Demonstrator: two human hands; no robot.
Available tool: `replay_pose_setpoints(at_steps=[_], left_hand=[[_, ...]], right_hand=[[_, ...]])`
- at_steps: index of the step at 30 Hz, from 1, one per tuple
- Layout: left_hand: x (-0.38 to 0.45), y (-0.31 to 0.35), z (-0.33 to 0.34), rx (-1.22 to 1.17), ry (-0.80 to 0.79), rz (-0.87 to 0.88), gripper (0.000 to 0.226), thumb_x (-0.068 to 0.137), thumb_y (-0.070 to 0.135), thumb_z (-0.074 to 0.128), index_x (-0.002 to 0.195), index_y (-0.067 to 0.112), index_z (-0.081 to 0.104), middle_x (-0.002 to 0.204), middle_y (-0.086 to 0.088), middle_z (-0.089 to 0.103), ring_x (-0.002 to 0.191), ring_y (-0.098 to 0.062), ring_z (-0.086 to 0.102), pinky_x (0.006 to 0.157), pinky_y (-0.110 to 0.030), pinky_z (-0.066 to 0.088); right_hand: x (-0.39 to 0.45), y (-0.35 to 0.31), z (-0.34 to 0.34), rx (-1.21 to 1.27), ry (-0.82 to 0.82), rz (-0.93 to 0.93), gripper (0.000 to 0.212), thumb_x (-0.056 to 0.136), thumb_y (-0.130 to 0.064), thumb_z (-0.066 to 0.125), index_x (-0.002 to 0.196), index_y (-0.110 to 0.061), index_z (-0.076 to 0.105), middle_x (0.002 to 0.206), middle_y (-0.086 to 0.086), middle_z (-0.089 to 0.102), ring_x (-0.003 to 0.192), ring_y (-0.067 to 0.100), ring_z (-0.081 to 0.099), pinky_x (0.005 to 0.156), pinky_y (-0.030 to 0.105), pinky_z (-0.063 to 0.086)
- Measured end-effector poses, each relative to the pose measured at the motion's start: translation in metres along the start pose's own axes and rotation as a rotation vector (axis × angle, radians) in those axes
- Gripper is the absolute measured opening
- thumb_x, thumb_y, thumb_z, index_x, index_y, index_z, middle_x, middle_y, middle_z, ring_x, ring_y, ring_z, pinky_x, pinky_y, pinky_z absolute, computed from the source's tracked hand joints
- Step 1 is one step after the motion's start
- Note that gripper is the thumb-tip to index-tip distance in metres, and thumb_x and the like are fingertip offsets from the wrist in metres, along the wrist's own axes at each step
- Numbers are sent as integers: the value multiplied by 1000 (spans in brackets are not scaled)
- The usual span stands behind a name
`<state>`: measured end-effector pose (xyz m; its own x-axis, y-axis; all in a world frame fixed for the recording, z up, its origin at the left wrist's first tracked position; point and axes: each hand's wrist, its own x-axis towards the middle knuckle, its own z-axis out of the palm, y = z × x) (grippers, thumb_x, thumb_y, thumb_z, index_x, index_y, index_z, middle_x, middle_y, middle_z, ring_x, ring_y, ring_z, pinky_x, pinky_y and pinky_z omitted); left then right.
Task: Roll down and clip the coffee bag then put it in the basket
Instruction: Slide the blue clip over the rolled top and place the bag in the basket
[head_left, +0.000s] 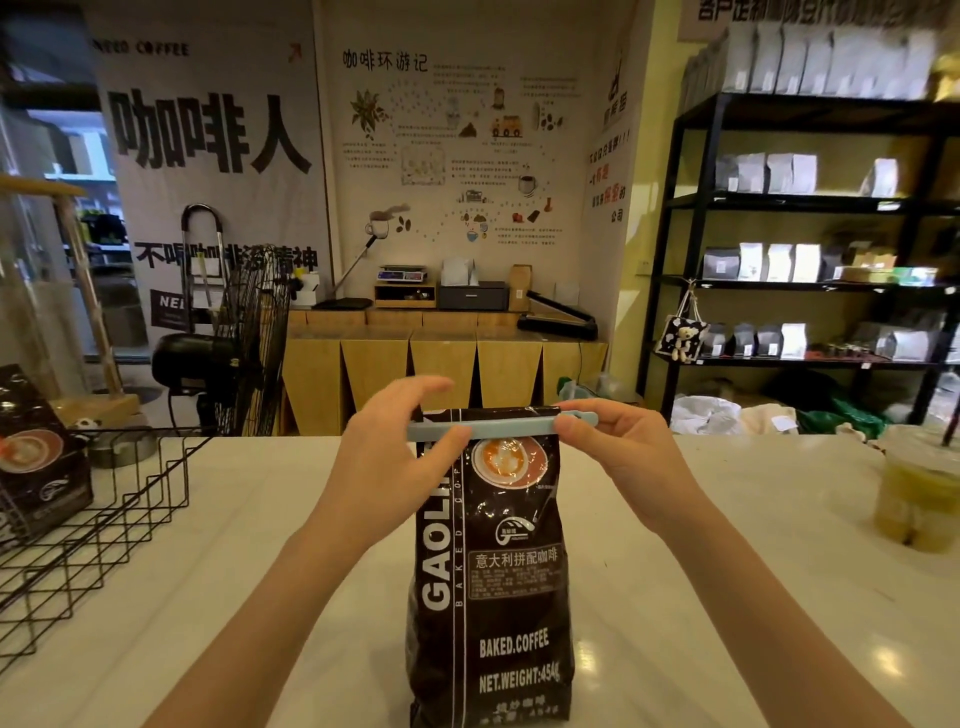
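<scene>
A dark brown coffee bag (493, 571) stands upright on the white counter, its top rolled down. A pale blue-green bag clip (498, 427) lies across the rolled top. My left hand (395, 447) pinches the clip's left end, thumb in front and fingers over the top. My right hand (613, 441) pinches the clip's right end, where its hinge tip sticks out. A black wire basket (104, 519) sits on the counter at the left, holding another dark coffee bag (36, 447).
A plastic cup of yellow-green drink (919, 493) stands at the counter's right edge. Beyond the counter are a black floor fan (244, 338), a wooden bench with a scale and sealer, and black shelves (810, 234) of bags.
</scene>
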<state>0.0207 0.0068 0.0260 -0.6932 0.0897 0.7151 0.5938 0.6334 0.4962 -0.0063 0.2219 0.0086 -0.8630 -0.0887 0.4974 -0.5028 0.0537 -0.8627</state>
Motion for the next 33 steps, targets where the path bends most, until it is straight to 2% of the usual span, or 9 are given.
replay_pose_setpoints(at_steps=[2,4,7,10,15,20,25,30,33], left_hand=[[2,18,2,144,13,195,40,84,28,57,122,18,51,128,5,50,122,-12,42,103,-30,33],[8,34,11,275,-89,293,41,87,32,50,126,19,47,135,0,49,126,-15,40,105,-34,29],[20,46,25,418,-285,243,36,92,37,40,123,21,47,120,-1,59,106,-15,53,83,-28,40],[27,47,25,343,-347,168,29,90,38,44,111,21,55,99,1,65,86,-14,57,68,-26,42],[22,45,21,234,-297,141,24,86,35,53,107,26,59,91,4,67,81,-11,57,72,-34,49],[20,46,26,175,-268,122,26,85,33,56,109,24,60,98,2,69,88,-13,59,80,-39,49],[17,44,29,161,-208,160,24,85,33,56,106,23,63,95,2,70,86,-13,59,79,-35,47],[16,39,27,170,-175,223,28,85,35,54,110,24,61,97,2,70,87,-11,58,77,-28,43],[13,31,22,260,-125,258,44,81,44,55,120,24,54,113,1,66,104,-14,56,93,-34,38]], right_hand=[[0,-2,1,10,-9,-15,17,63,-37,70,77,-30,74,72,-9,76,80,6,69,65,17,56],[0,-4,2,30,-14,-31,13,64,-33,70,76,-29,74,72,-10,76,77,4,69,63,12,53],[-1,-7,1,63,-42,-51,13,67,-27,70,78,-26,75,73,-8,76,76,5,70,62,11,52],[-4,-8,-3,66,-75,-54,15,70,-26,69,84,-26,74,78,-8,77,81,7,70,64,12,52],[-9,-14,-9,-22,-189,-41,21,76,-32,62,95,-30,72,88,-15,76,92,1,66,72,6,47],[-14,-13,-9,-179,-73,-169,28,75,-33,61,100,-21,70,80,-12,73,84,4,66,72,13,51],[-15,-7,-4,-241,23,-253,21,83,-13,63,103,-15,69,91,-1,71,90,12,65,76,18,52],[-15,-5,0,-222,14,-237,19,84,-12,61,101,-19,68,83,-13,71,82,0,64,68,11,49],[-14,-4,0,-120,-2,-180,17,84,-13,61,94,-23,70,75,-18,73,79,-2,65,69,10,50]])
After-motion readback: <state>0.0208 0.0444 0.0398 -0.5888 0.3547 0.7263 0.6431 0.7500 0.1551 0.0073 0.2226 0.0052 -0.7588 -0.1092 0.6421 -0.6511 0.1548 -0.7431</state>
